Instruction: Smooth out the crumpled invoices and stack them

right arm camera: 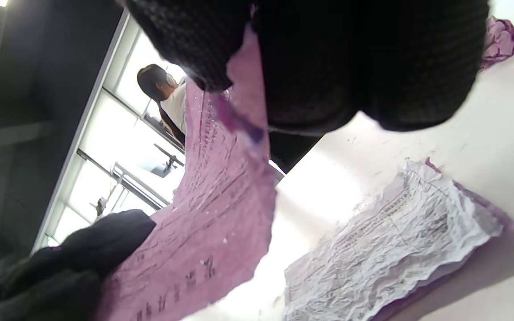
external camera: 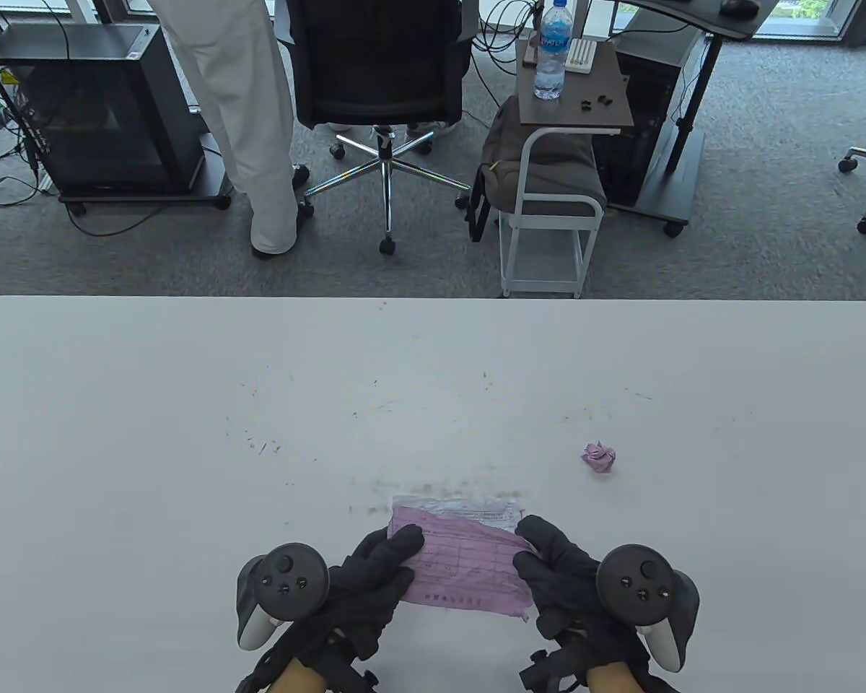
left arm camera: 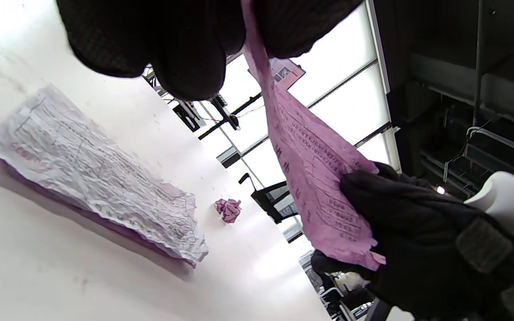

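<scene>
A pink invoice (external camera: 465, 567) hangs stretched in the air between both hands, above the table's near edge. My left hand (external camera: 386, 559) pinches its left end, and my right hand (external camera: 545, 559) pinches its right end. The wrist views show the same pink invoice (left arm camera: 315, 178) (right arm camera: 212, 223) lifted off the table. Under it lies a stack: a flattened white invoice (external camera: 469, 509) (left arm camera: 92, 174) (right arm camera: 395, 249) on top of a purple sheet. A crumpled pink ball (external camera: 599, 458) (left arm camera: 228, 209) (right arm camera: 502, 40) sits on the table to the far right.
The white table (external camera: 187, 433) carries dark scuff marks near its middle. Beyond its far edge stand an office chair (external camera: 379, 79), a person's white-trousered legs (external camera: 245, 123), a small cart with a water bottle (external camera: 552, 50), and a computer case (external camera: 94, 108).
</scene>
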A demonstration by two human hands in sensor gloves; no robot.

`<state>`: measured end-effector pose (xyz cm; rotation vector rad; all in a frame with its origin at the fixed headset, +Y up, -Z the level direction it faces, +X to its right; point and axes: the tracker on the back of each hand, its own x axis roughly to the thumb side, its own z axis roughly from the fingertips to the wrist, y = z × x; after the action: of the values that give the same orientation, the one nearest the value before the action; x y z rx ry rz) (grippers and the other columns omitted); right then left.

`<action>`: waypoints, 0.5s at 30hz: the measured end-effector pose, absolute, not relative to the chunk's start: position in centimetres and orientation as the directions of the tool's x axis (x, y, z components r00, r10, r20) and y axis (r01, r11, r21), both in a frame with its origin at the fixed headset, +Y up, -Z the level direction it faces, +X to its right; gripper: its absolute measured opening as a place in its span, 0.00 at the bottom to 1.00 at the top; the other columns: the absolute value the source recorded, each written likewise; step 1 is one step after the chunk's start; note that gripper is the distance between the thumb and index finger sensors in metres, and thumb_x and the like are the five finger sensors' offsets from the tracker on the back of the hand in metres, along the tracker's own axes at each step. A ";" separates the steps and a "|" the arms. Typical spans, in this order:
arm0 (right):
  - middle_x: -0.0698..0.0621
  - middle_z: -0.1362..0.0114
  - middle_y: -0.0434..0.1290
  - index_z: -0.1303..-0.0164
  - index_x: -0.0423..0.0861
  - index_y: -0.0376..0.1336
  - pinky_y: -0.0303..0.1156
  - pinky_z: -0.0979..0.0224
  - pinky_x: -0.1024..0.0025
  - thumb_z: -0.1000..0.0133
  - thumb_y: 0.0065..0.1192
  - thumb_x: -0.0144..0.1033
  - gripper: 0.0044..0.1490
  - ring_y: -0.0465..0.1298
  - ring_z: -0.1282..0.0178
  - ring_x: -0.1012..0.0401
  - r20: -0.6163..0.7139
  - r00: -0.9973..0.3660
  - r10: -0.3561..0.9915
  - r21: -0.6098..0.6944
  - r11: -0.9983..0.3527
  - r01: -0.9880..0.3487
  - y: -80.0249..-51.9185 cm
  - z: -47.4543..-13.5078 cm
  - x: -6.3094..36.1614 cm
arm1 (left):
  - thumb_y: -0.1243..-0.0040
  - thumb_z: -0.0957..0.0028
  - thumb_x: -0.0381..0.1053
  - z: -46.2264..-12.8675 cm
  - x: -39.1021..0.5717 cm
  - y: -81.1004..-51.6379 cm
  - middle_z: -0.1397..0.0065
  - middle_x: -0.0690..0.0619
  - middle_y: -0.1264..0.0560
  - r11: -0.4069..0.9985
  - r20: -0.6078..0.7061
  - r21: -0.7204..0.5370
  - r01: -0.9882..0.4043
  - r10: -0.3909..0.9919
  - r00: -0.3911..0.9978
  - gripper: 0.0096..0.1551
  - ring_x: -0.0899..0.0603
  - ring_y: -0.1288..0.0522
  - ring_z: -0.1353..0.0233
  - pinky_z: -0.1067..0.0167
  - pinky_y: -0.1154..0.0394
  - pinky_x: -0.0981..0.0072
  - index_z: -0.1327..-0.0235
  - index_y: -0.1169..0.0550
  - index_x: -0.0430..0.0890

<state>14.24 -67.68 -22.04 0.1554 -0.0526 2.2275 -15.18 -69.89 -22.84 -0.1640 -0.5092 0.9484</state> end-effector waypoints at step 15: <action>0.39 0.43 0.77 0.30 0.36 0.58 0.82 0.52 0.54 0.44 0.67 0.28 0.33 0.81 0.56 0.54 0.082 -0.887 0.455 0.094 -0.889 -0.448 -69.9 -29.6 11.5 | 0.45 0.36 0.42 -27.9 -14.3 -72.9 0.21 0.37 0.45 0.715 0.296 -0.389 -0.581 0.694 0.656 0.31 0.26 0.32 0.29 0.37 0.31 0.34 0.21 0.35 0.37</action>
<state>11.53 -69.88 -29.57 0.1402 0.0989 2.6666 -14.34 -72.91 -27.91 -0.2711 -0.4471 0.7320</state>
